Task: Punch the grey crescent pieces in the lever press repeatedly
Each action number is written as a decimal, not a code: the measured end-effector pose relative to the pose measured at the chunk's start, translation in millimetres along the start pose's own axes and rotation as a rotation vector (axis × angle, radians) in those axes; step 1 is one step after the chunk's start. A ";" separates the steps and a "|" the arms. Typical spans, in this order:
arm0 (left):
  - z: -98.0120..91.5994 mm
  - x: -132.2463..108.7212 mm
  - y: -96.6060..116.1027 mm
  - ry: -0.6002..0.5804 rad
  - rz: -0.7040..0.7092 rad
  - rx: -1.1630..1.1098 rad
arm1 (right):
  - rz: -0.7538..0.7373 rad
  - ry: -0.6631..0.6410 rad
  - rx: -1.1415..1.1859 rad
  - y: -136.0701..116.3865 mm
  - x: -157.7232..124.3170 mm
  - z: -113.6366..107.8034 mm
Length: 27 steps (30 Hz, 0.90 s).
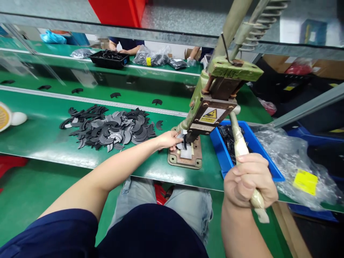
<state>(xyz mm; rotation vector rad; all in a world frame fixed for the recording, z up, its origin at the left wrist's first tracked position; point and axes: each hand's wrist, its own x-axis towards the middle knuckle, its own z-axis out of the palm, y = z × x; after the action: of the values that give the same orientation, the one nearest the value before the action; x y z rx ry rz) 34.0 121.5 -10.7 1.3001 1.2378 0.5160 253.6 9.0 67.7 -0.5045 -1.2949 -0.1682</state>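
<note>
My left hand [171, 139] is closed on a small curved grey plastic piece [180, 144], which it holds on the base [185, 162] of a green hand press [199, 93]. The press ram [192, 136] stands right over the piece; whether the two touch I cannot tell. My right hand [249, 179] is wrapped round the tape-covered press lever [240, 141], which points down toward me. To the left of the press, a heap of curved black and grey pieces [115, 129] lies on the green bench [53, 139].
A blue bin [268, 165] of black parts stands right of the press, beside clear plastic bags [290, 154]. Behind the heap, several black pieces [115, 95] lie spaced along a green strip. Across from me, people's hands are near a black tray [109, 61]. A metal shelf [172, 32] hangs above.
</note>
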 end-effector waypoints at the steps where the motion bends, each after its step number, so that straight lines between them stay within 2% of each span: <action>1: 1.2 0.4 0.7 -0.013 0.008 -0.006 | -0.012 0.000 0.003 -0.1 0.3 -0.2; 5: 1.5 -0.8 -2.7 -0.079 0.051 -0.083 | 0.006 -0.067 -0.019 -5.3 2.8 -5.9; 9: -2.7 -3.3 -7.2 -0.056 0.075 -0.133 | 0.037 -0.142 -0.042 -9.5 4.5 -11.3; 18: -11.5 -4.8 -0.5 -0.075 0.086 -0.003 | 0.018 -0.076 -0.033 -5.4 0.7 -6.9; 23: -13.0 1.0 -3.3 -0.080 0.031 -0.006 | 0.014 0.003 -0.023 0.4 -0.6 -4.2; 27: -5.8 -0.8 -1.5 -0.064 -0.043 -0.065 | -0.003 0.034 0.004 4.3 -4.8 -2.7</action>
<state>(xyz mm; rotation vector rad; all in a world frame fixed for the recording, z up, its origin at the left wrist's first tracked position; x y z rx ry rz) 28.1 122.9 -10.7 1.2232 1.1845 0.4766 256.4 10.8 61.5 -0.4944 -1.2629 -0.1752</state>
